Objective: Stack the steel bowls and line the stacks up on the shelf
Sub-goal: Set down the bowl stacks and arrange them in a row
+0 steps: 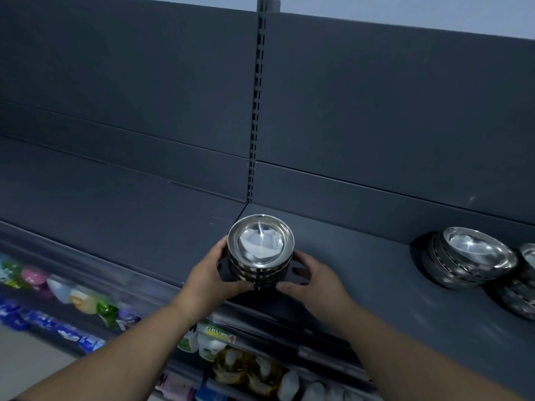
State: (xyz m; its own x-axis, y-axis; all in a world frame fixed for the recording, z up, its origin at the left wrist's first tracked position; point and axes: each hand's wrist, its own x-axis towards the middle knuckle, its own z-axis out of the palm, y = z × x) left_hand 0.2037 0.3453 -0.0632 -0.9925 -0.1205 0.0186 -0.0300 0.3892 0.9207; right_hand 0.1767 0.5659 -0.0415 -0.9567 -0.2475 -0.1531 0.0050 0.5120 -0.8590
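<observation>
A stack of steel bowls (260, 250) sits between the two hands near the front edge of the shelf (144, 212), its top bowl facing up and catching a bright reflection. The left hand (214, 273) wraps the stack's left side, fingers (222, 248) curled round the back of it and the thumb at the lower front; the right hand (312, 282) mirrors this on the right side, its fingers (303, 257) curved behind the bowls and the thumb close to the left thumb at the base. Whether the stack rests on the shelf or is just off it cannot be told. The shelf is dark grey, backed by a plain back panel (115, 82) of the same colour, with a slotted upright (256, 111) rising directly behind the stack. Well to the right, a second stack (474, 256) leans on the shelf, and a third stack (525, 287) is cut by the picture's edge. Below, a lower shelf (327, 357) carries colourful packaged goods (86, 299). Both forearms reach up from below, bare, converging on the bowls.
</observation>
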